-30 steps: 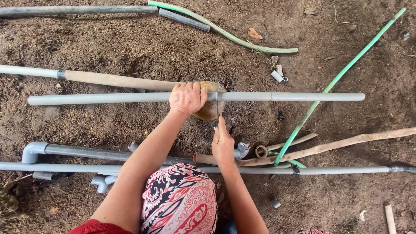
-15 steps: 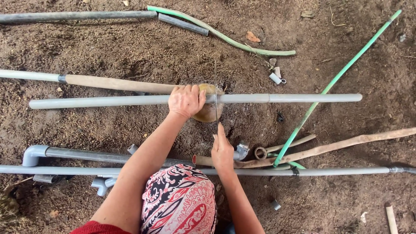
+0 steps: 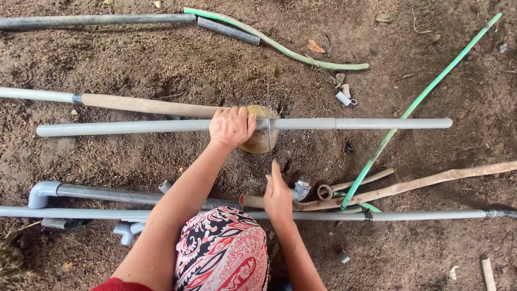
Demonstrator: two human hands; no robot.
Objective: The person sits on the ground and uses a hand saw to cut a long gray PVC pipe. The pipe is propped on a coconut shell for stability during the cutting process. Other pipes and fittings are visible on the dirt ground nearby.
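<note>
- Grey plastic pipe (image 3: pixel 161 127) lies crosswise on the bare soil (image 3: pixel 134 54), propped on a rounded tan lump (image 3: pixel 261 141), perhaps a stone or husk, which lifts it clear of the ground at that spot.
- Left hand (image 3: pixel 231 126) has its grip closed over the pipe just left of the lump, pressing down, seemingly to stop it rolling.
- Right hand (image 3: pixel 277 196) sits nearer the body, its grip closed round the end of a thin saw blade (image 3: pixel 269 121) that runs away from it and crosses the pipe just right of the left grip.
- Beyond the right grip to the right lie a green hose (image 3: pixel 420 102) and a wooden stick (image 3: pixel 431 180); small pipe fittings (image 3: pixel 300 188) rest just beside it.
</note>
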